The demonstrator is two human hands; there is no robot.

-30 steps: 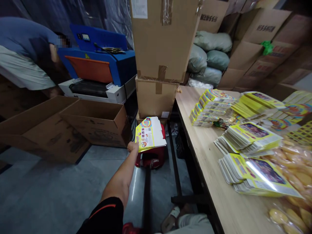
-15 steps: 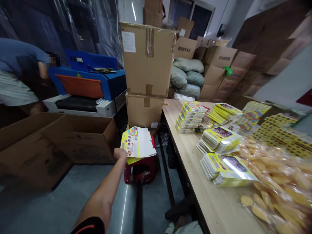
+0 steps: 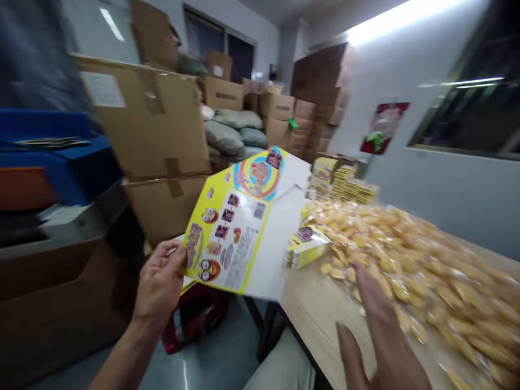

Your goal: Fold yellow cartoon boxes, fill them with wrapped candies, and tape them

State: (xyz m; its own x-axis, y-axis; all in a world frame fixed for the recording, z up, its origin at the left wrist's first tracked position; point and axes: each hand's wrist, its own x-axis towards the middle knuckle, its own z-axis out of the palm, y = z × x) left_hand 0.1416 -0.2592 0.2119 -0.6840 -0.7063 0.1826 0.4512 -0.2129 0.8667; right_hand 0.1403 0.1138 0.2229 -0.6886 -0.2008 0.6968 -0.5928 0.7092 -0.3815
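My left hand (image 3: 160, 279) pinches the left edge of a flat printed carton blank (image 3: 244, 227), yellow and white with cartoon faces and a barcode. The blank is tilted up in front of me and hides part of the table behind it. Over the wooden table (image 3: 312, 309), my right hand (image 3: 377, 336) is stretched out, fingers apart, holding nothing. Just beyond that hand lies a wide heap of clear-wrapped yellow-orange pieces (image 3: 398, 244). A stack of folded yellow cartons (image 3: 307, 246) stands at the heap's left edge.
Below the blank is a red stool (image 3: 173, 333). Large taped cardboard boxes (image 3: 150, 124) are stacked ahead, and an open cardboard box (image 3: 52, 309) stands on the floor at left. A blue machine (image 3: 85, 168) is behind it. More yellow cartons (image 3: 351, 187) sit at the table's far end.
The view has swung right toward the table. My left hand has lifted the carton blank off the stool and brought it closer. My right hand has come into view.
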